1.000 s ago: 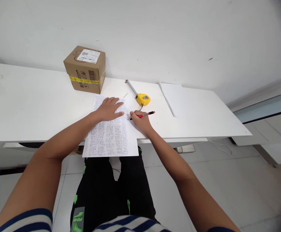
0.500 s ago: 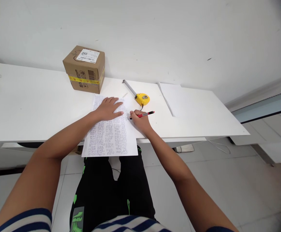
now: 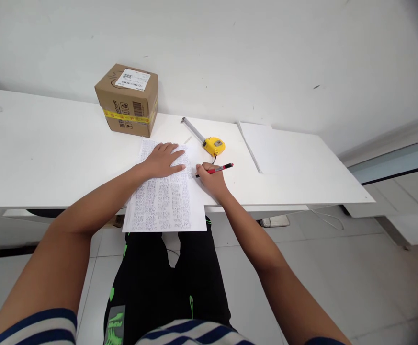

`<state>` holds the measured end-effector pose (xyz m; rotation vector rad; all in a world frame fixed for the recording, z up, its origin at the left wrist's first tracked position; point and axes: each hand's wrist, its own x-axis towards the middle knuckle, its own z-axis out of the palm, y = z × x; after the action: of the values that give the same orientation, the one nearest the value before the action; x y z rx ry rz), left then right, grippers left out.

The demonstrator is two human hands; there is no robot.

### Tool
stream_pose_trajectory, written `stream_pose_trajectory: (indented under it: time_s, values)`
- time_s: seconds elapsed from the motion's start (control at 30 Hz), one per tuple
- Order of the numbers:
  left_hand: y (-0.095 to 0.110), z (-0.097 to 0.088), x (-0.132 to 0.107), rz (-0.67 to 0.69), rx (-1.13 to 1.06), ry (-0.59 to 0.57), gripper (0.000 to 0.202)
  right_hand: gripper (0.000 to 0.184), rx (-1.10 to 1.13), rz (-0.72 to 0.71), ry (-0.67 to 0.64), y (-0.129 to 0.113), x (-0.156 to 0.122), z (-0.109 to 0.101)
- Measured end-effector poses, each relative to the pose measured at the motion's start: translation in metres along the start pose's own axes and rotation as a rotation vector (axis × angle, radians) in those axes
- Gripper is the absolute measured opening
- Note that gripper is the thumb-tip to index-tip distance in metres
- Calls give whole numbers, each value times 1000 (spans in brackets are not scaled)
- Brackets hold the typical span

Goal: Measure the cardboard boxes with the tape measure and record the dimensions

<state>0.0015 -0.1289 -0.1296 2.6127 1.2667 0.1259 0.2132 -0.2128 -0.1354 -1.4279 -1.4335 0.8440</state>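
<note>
Pen (image 3: 223,168): red and black, in the right hand (image 3: 212,181), tip end down by the right part of the written paper (image 3: 163,203). Can't tell if the tip touches. Should be light, stiff and hard to break; smooth barrel might roll if let go. Best hold is low on the barrel, close to the tip, as the fingers have it; back end sticks out past the hand, away from the left hand.

Right hand closed round the pen, thumb and fingers pinched. Left hand (image 3: 162,160) open, palm down, fingers spread on the upper part of the paper, grasping nothing.

Paper: under the left hand, lower end past the near edge of the surface (image 3: 50,158), above the black trousers (image 3: 173,287). Likely light, floppy, easy to crease or slide; flat palm suits it, or pinch a side edge. Can't tell how many sheets.

Yellow tape measure (image 3: 215,145) just beyond the right hand, blade partly out. Blank sheets (image 3: 268,148) farther right of that hand. Taped cardboard box (image 3: 127,103) beyond the left hand, a bit to its left, apart from it.
</note>
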Motion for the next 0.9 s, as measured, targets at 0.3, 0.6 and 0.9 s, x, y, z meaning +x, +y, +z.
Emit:
stream_pose_trajectory:
  time_s: [0.3,0.6,0.9]
  values:
    - [-1,1,1,3,-3,-5,76,44,-4,-6,0,1,0,0]
    - [-2,1,1,6,-8,2,75,43,13,4,22,2,0,-1]
    - [-5,1,1,5,-11,8,75,48,-66,-109,95,8,2,0]
